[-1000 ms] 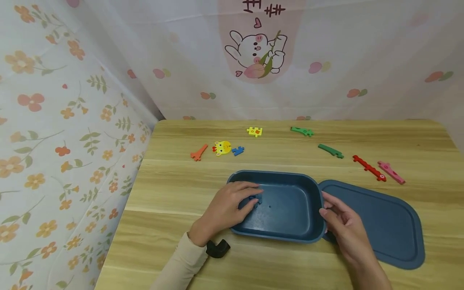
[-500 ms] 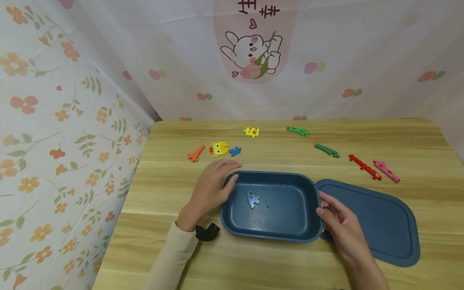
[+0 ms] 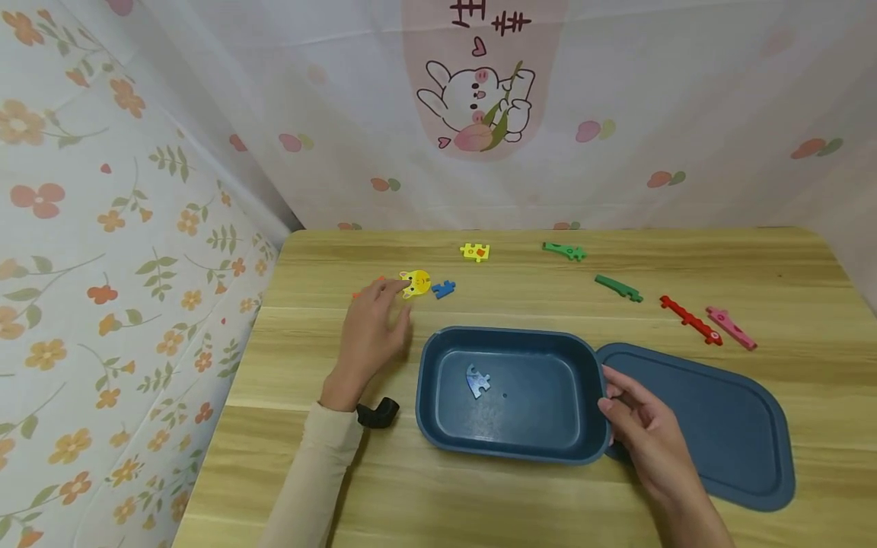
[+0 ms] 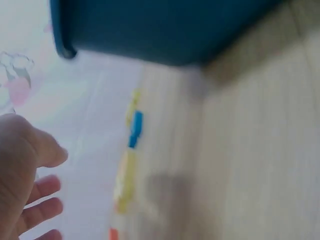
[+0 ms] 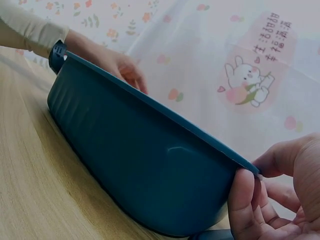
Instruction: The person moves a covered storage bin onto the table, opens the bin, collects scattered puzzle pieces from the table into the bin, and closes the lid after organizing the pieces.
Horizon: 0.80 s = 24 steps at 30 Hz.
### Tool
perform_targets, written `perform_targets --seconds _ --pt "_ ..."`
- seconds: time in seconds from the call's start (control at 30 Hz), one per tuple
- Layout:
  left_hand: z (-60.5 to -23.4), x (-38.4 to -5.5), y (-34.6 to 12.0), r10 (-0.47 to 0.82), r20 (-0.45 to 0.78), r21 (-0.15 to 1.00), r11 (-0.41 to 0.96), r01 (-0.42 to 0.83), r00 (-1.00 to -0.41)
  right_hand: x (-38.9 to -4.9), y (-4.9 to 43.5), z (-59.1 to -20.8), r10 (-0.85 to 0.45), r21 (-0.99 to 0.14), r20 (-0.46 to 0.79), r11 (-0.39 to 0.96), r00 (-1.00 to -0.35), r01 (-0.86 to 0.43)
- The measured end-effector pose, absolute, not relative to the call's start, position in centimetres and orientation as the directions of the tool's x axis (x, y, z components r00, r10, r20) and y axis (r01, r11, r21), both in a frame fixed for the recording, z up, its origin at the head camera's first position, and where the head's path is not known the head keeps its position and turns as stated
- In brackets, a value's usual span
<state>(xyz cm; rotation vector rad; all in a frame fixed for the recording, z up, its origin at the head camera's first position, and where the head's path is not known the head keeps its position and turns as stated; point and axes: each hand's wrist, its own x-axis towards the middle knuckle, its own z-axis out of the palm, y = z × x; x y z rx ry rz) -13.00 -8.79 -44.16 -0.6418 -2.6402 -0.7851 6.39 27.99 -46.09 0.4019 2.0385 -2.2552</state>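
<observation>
My left hand (image 3: 370, 327) hovers over the table left of the blue box, fingers loosely bent and holding nothing. Its fingertips overlap the yellow giraffe-head puzzle piece (image 3: 419, 285) and largely hide an orange puzzle piece (image 3: 358, 294). In the left wrist view, that hand (image 4: 27, 185) shows spread fingers with bare space beyond them. With thumb and fingers, my right hand (image 3: 647, 430) grips the right end of the dark blue plastic box (image 3: 537, 415) at its rim. On the box floor lies one light blue puzzle piece (image 3: 477, 382).
A blue puzzle piece (image 3: 444, 289) lies beside the giraffe head, a yellow one (image 3: 475, 251) farther back. Two green (image 3: 565, 250), a red (image 3: 690, 320) and a pink piece (image 3: 731, 327) are spread to the right. The blue lid (image 3: 719, 426) lies flat, partly behind the right hand.
The left hand has let go of the light blue piece inside the box, come out over the left rim and moved toward the giraffe head. The right hand keeps its hold on the box.
</observation>
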Motion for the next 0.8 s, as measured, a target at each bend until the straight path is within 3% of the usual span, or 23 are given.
perform_targets --seconds 0.2,0.5,0.8 --pt "-45.2 -13.7 -9.9 0.244 0.332 0.470 0.795 0.384 -0.911 6.4 28.0 -46.1 0.121 -0.970 -0.229 -0.114 -0.966 0.216" --pt "-46.5 -14.2 -10.5 0.242 0.102 0.497 0.828 0.260 -0.965 6.6 28.2 -46.1 0.138 -0.969 -0.235 -0.107 -0.962 0.221" --pt "-47.0 -14.3 -11.0 0.232 0.158 0.463 0.841 0.280 -0.960 6.4 28.0 -46.0 0.132 -0.966 -0.246 -0.109 -0.960 0.233"
